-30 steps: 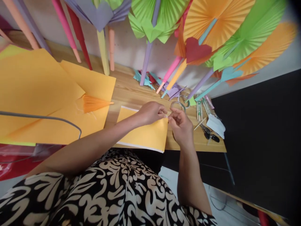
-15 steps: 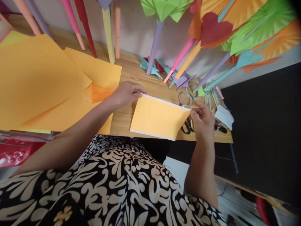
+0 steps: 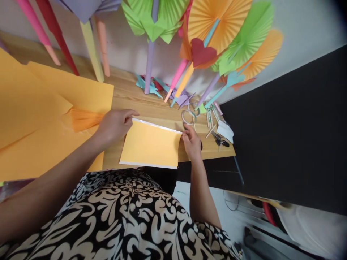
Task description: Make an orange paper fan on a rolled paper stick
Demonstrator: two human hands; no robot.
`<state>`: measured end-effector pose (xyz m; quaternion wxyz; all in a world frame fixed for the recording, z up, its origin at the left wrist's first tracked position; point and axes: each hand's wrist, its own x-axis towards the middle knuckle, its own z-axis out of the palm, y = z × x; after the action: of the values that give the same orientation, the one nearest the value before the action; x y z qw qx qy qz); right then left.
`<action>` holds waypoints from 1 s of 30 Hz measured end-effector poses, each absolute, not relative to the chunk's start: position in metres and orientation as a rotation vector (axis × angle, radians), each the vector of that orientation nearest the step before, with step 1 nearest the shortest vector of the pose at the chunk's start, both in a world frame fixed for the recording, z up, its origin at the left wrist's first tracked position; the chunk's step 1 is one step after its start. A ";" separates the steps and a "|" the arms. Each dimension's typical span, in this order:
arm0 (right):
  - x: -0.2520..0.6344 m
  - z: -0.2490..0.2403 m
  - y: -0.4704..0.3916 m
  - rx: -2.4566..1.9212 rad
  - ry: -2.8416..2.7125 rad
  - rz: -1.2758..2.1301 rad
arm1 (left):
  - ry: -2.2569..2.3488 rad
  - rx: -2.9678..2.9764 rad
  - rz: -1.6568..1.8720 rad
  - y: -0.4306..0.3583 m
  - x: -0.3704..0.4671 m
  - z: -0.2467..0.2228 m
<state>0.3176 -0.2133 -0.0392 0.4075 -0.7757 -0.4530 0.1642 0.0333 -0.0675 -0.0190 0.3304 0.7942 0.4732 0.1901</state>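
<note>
A small yellow-orange sheet of paper (image 3: 151, 144) has white strips along its upper and lower edges. It is stretched out at the table's front edge, in front of my body. My left hand (image 3: 114, 126) is closed at the sheet's upper left corner, thumb and forefinger together. At the upper right corner, my right hand (image 3: 192, 144) pinches the paper between thumb and fingers. Just beyond that hand lie rolls of tape (image 3: 189, 117). An orange pleated paper (image 3: 86, 120) rests left of my left hand, on large yellow-orange sheets (image 3: 48, 104).
Paper fans (image 3: 219, 21) on rolled paper sticks lean along the wall, one with a red heart (image 3: 202, 53). Folded paper scraps (image 3: 148, 86) lie beneath. Black-handled scissors (image 3: 223, 143) and a crumpled white piece (image 3: 225, 130) sit at the right. A black panel (image 3: 287, 126) borders the table.
The view has shifted, so the scene sits farther left. The sheet's right side, curled before, now looks flatter. Both hands stay at its upper corners.
</note>
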 end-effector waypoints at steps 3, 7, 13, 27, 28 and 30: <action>0.316 -0.039 -0.220 -1.882 -1.103 0.360 | 1.247 2.113 0.472 -0.070 0.034 -0.023; 0.323 -0.031 -0.231 -1.894 -1.024 0.200 | 1.220 2.166 0.457 -0.071 0.036 -0.025; 0.335 -0.030 -0.241 -2.005 -1.021 0.104 | 1.209 2.157 0.432 -0.068 0.034 -0.030; 0.311 -0.020 -0.234 -2.025 -1.318 0.020 | 1.129 2.045 0.538 -0.070 0.033 -0.024; 0.304 -0.018 -0.230 -1.999 -1.359 0.034 | 1.113 2.028 0.551 -0.070 0.034 -0.025; 0.288 -0.012 -0.221 -1.938 -1.469 0.038 | 1.098 2.010 0.584 -0.070 0.034 -0.026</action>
<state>0.2883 -0.2209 -0.0123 0.3471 -0.7473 -0.5665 0.0148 0.0342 -0.0701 -0.0263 0.3791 0.7869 0.4299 0.2285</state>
